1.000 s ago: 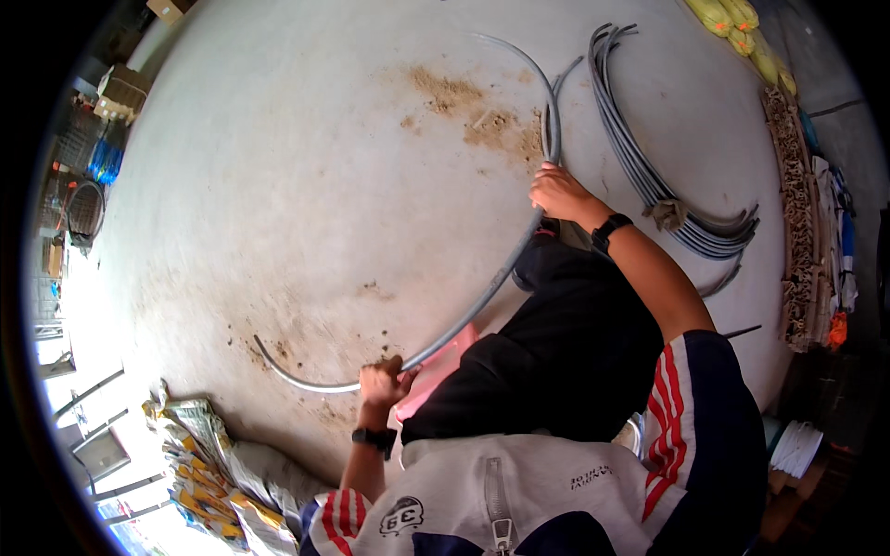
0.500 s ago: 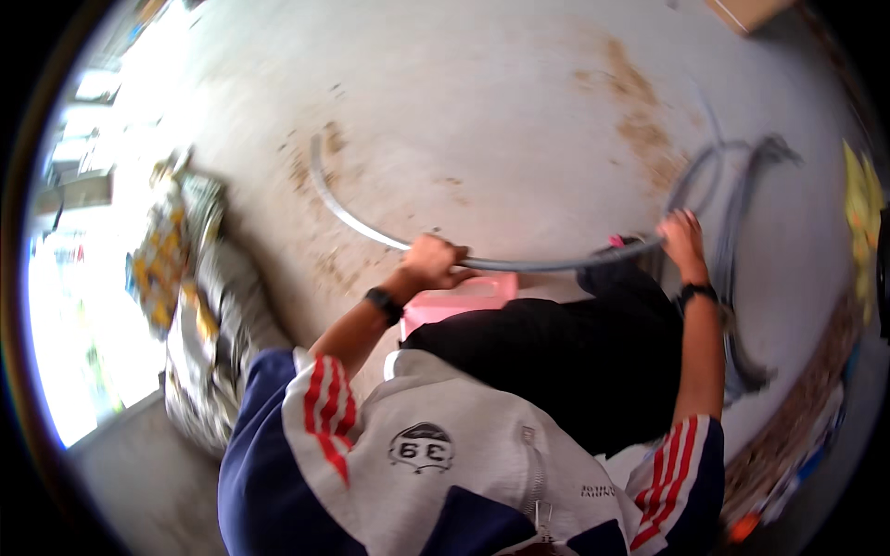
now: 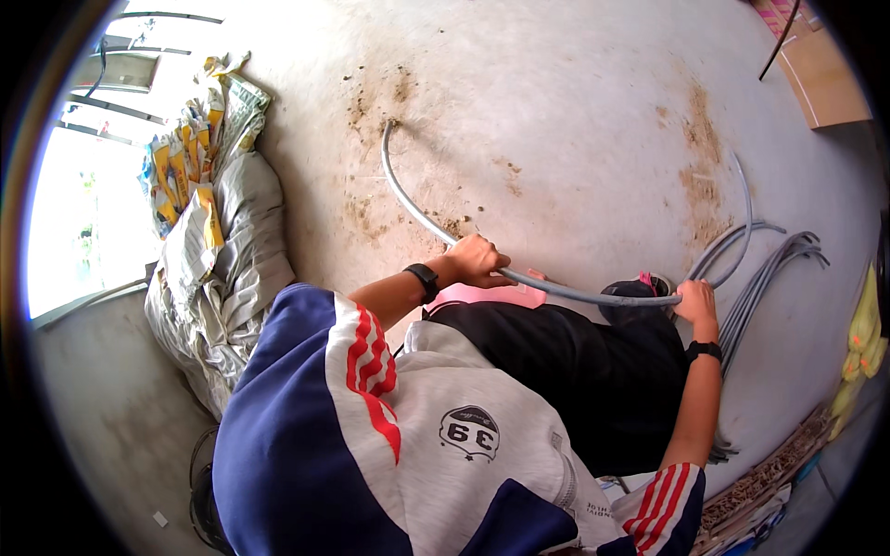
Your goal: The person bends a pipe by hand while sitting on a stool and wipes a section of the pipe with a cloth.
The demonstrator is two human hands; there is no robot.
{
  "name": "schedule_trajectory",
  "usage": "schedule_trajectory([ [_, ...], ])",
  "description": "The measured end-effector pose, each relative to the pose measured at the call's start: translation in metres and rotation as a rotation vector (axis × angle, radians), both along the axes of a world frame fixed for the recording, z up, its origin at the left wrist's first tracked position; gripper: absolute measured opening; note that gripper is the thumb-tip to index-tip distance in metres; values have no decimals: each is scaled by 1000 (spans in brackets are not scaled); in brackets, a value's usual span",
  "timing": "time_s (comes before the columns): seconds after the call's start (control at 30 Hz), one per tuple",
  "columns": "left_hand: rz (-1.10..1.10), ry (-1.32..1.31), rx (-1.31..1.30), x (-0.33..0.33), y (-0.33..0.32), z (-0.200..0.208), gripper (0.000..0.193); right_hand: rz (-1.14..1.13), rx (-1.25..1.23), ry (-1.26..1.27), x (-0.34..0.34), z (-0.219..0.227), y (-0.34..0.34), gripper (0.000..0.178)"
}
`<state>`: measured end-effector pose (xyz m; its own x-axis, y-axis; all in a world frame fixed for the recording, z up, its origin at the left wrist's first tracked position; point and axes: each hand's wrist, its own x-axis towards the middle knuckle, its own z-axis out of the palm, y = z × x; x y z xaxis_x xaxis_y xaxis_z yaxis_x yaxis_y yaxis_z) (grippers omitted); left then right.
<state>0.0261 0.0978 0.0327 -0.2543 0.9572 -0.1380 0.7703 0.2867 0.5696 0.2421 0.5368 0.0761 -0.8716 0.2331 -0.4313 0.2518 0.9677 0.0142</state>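
Observation:
A long grey tube (image 3: 590, 296) bows across in front of my knees, with both hands closed round it. My left hand (image 3: 477, 260) grips it near the middle, knuckles up. Beyond that hand its free end curves away over the floor toward a patch of dirt. My right hand (image 3: 695, 301) holds it farther right, beside my shoe (image 3: 640, 285). Past the right hand, grey loops curl on the floor, and I cannot tell whether they belong to the same tube. A bundle of similar grey tubes (image 3: 744, 301) lies just right of them.
A pink plastic piece (image 3: 505, 295) shows beside my leg. Grey and yellow sacks (image 3: 243, 218) are heaped at the left. A cardboard box (image 3: 823, 79) stands far right, with yellow material (image 3: 863, 329) and a stack of flat brown pieces (image 3: 765, 470) at the right edge. Brown dirt marks the floor.
The view has shifted, so my hands, the tube and the sacks appear farther right, and more of the cardboard box shows. Both hands keep their grip on the tube.

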Motion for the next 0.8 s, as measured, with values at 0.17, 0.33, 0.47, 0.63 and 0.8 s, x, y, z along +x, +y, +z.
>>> schedule_trajectory([
  [0.17,3,87,55,-13,-7,4,41,22,43,232,-8,8,-7,9],
  [0.33,-14,185,145,-29,-10,20,38,79,95,494,-8,16,-13,15],
  [0.47,-4,209,161,-37,4,32,39,105,179,584,-7,20,-2,18],
  [0.63,-45,-8,28,-18,12,1,42,-4,150,157,-18,36,-6,7],
  [0.8,-79,78,39,-25,21,11,42,-77,51,136,17,-7,6,5],
])
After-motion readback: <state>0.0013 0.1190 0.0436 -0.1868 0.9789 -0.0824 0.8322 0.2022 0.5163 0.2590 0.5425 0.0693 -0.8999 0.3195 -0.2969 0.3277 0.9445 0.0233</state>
